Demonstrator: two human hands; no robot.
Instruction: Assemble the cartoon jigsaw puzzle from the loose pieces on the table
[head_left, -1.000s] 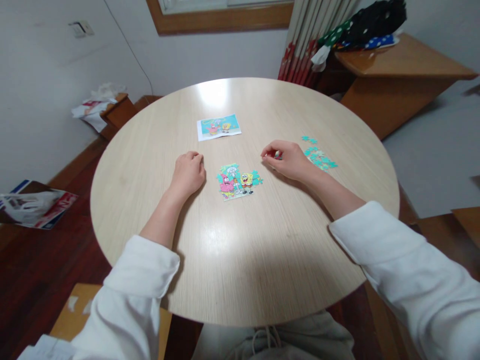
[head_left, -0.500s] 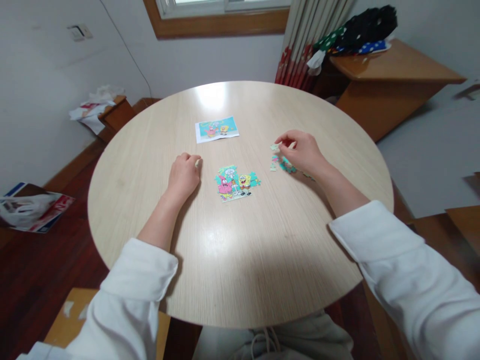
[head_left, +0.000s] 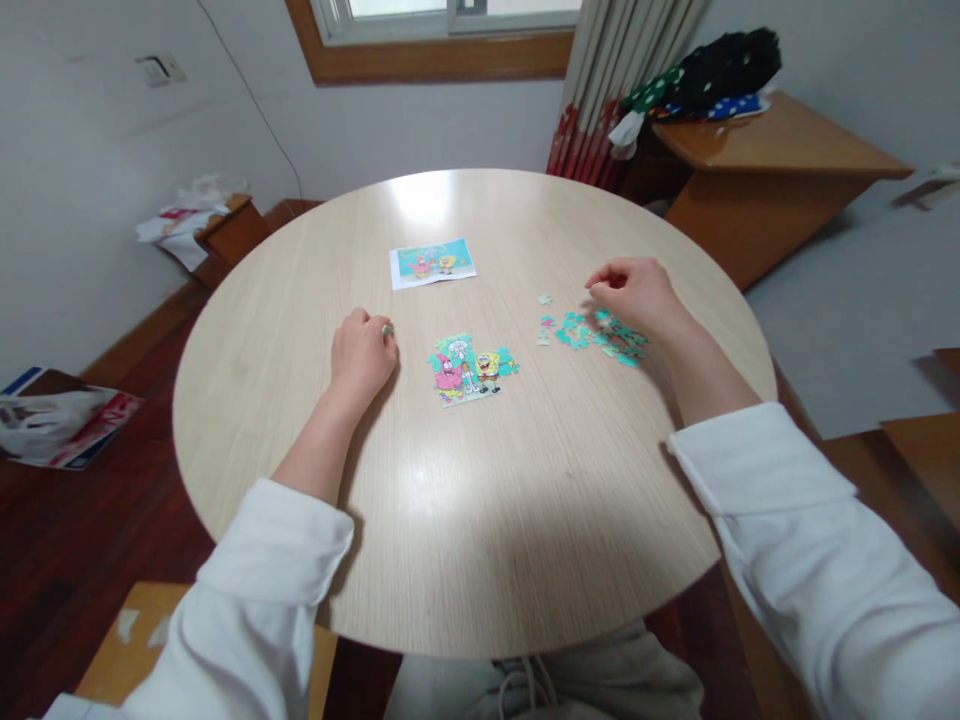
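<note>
My left hand (head_left: 364, 354) rests on the table left of the partly joined jigsaw puzzle (head_left: 465, 370), its fingers curled around a small puzzle piece (head_left: 387, 330). The joined part shows a pink, a pale and a yellow cartoon figure on turquoise, with an uneven edge. Over the pile of loose puzzle pieces (head_left: 574, 331) hovers my right hand (head_left: 637, 292), thumb and fingertips drawn together. Whether anything is between them I cannot make out. One pale loose piece (head_left: 545, 299) lies apart, left of those fingertips, with a few others below it.
A printed reference picture (head_left: 433, 263) lies beyond the puzzle on the round wooden table (head_left: 450, 520). Behind to the right stands a brown desk (head_left: 780, 140) bearing dark and dotted cloth. A cardboard box (head_left: 135, 640) is at the lower left.
My right hand has moved right, away from the pale loose piece, which stays on the table, and now hangs above the pile. My left hand stays nearly in place with its piece.
</note>
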